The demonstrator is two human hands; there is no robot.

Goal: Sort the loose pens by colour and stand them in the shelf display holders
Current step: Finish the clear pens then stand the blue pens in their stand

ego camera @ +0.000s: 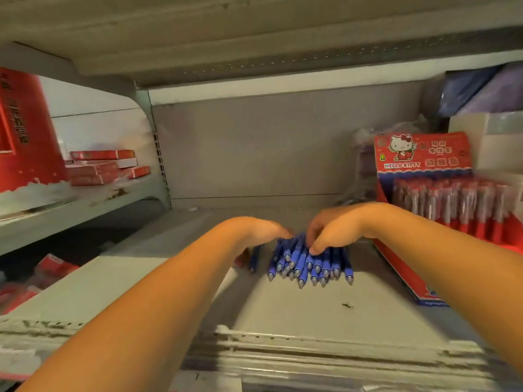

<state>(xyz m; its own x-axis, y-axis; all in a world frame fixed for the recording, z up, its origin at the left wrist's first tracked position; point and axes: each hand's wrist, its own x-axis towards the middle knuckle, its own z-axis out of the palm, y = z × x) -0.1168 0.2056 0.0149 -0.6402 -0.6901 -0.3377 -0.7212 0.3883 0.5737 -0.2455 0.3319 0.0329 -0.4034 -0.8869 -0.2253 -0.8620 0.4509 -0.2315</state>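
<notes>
Both bare arms reach in over a grey metal shelf [283, 312] with a worn, perforated front edge. Towards the back of it lies a heap of blue plastic click pens [308, 267], side by side and partly stacked, their silvery tips pointing out towards the person.

The right hand [334, 230] sits on top of the heap. Its fingers are curled down over the far ends of the barrels and its thumb [315, 249] presses on the middle of them, so it is grasping the pens. The left hand [254, 230] comes in from the other side, with its fingertips at the heap's upper left corner. Its fingers are hidden behind the back of the hand, and I cannot tell whether it grips anything or only touches. Just beside it, a little apart from the heap, lies a single blue pen [254, 260] with something red next to it, too hidden to make out.

To the right stands a red cardboard Hello Kitty display box [421, 154], holding rows of red-capped pens [452, 199] standing upright. A small dark speck [346, 305] lies on the shelf in front of the heap. On the neighbouring shelf to the left are several flat red boxes [104, 166] stacked loosely, with a tall red carton [22, 131] nearer the edge.
</notes>
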